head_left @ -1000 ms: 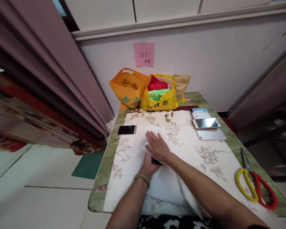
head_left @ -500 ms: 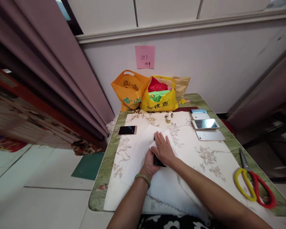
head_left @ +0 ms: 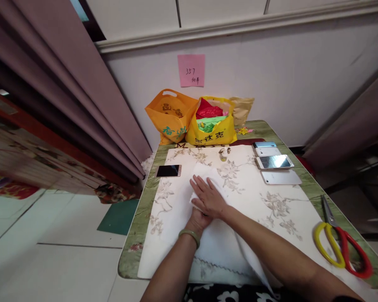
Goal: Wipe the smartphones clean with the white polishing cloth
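My right hand [head_left: 208,199] lies flat over a white cloth [head_left: 209,173], its fingers pointing up and to the left. Under it, my left hand [head_left: 199,221] holds a dark phone, with a green bangle on the wrist. Almost all of that phone is hidden by the cloth and my right hand; only a small dark bit shows between the hands. The white cloth spreads over the floral table cover [head_left: 166,209] and down toward my lap.
A phone [head_left: 169,170] lies at the left. Several phones [head_left: 274,162] lie at the right, above red and yellow scissors [head_left: 340,239]. A small bottle [head_left: 223,154], an orange bag [head_left: 170,115] and a yellow bag [head_left: 212,126] stand toward the wall.
My right hand has shifted left and down over the phone, which showed dark below the hand before and is now nearly covered. The view has shifted slightly.
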Action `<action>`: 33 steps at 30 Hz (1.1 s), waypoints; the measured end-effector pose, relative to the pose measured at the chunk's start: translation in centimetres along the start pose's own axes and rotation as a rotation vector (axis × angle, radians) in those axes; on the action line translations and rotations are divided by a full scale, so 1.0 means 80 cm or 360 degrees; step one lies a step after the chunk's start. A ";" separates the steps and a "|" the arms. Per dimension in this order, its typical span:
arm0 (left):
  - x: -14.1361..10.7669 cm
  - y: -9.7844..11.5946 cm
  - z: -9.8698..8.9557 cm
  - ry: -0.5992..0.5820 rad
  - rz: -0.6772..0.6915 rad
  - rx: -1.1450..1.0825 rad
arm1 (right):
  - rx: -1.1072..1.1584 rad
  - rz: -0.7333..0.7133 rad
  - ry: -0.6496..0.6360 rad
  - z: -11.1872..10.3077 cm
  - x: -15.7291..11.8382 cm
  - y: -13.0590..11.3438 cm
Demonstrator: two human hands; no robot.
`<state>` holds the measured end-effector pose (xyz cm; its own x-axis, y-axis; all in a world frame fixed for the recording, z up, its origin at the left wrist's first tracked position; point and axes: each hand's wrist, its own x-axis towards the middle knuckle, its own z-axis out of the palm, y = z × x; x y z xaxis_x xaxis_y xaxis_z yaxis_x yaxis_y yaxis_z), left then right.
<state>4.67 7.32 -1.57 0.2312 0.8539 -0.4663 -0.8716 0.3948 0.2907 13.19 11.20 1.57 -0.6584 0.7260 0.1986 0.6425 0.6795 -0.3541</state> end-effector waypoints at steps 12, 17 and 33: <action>0.004 0.002 0.023 0.0005 -0.0109 -0.0025 | -0.0156 0.0565 0.0178 0.014 0.018 0.076; 0.004 0.002 0.019 -0.0037 -0.0154 -0.0042 | -0.0339 0.0496 0.0227 0.017 -0.036 0.072; -0.009 0.008 -0.026 0.0188 0.0357 0.0131 | 0.0309 -0.0147 0.0158 -0.010 -0.045 -0.018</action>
<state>3.06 6.23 -2.79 -0.0202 0.8797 -0.4751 -0.8561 0.2303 0.4627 14.96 7.70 2.09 -0.6631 0.6750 0.3236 0.4875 0.7175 -0.4976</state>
